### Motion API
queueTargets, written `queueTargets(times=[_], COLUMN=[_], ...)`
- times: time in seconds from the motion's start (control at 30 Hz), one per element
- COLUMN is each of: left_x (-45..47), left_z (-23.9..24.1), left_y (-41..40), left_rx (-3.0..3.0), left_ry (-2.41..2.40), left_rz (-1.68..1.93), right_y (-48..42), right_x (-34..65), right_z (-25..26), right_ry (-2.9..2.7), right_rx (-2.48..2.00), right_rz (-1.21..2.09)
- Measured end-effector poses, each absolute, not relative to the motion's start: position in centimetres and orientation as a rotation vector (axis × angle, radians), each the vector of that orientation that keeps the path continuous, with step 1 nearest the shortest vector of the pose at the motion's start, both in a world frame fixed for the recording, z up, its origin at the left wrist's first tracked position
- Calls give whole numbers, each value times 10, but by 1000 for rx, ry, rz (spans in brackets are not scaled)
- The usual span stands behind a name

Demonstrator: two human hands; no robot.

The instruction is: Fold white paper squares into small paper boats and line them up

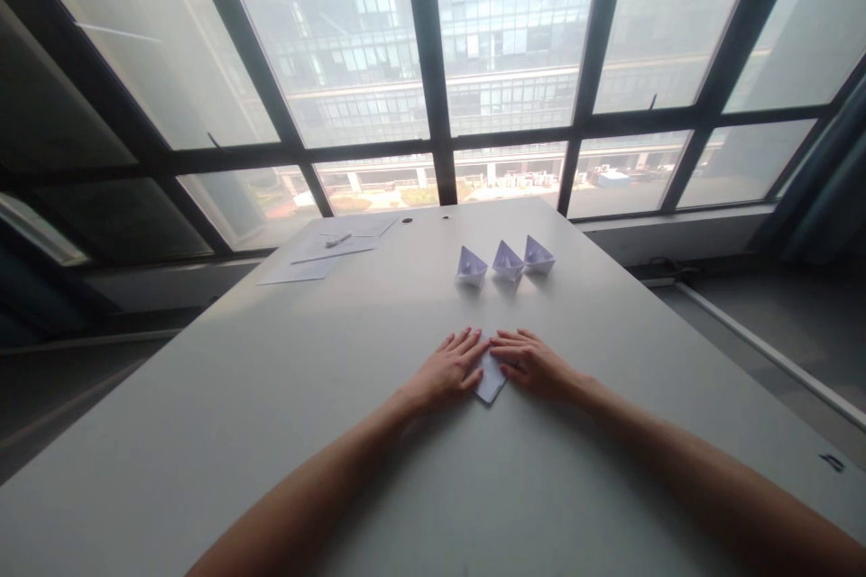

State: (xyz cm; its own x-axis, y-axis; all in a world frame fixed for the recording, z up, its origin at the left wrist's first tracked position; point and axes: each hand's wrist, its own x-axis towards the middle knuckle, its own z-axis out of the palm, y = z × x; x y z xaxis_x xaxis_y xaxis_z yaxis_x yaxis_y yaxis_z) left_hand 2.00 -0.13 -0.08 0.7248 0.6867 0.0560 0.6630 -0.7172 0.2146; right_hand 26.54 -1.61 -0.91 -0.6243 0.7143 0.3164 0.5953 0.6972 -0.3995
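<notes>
A small folded piece of white paper [490,381] lies flat on the white table [284,415], one corner pointing towards me. My left hand [455,370] rests on its left side, palm down with the fingers stretched out. On the right side, my right hand [531,361] presses on the paper with its fingers extended and slightly bent. Both hands cover much of the sheet, so its upper part is mostly hidden. Beyond my hands stand three folded paper boats: a left one [472,268], a middle one [508,262] and a right one [538,256].
Several flat sheets of paper [304,270] lie at the table's far left, with a small white object [337,240] on top. Two small dark round spots are near the far edge. Large framed windows [507,27] rise behind the table. A small dark item [832,462] sits at the right edge.
</notes>
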Motion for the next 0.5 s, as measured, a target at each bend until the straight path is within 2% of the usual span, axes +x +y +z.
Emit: queueTargets(times=[0.33, 0.5], left_x=[20, 19], left_z=[3, 2], left_y=[-4, -4], left_rx=[2733, 2750], left_ry=[1077, 1078], left_rz=[329, 268], right_y=[-16, -16], right_x=[265, 264], right_z=[-11, -11], right_ry=[-2464, -2463], right_rx=[-996, -1007], right_rz=[349, 356])
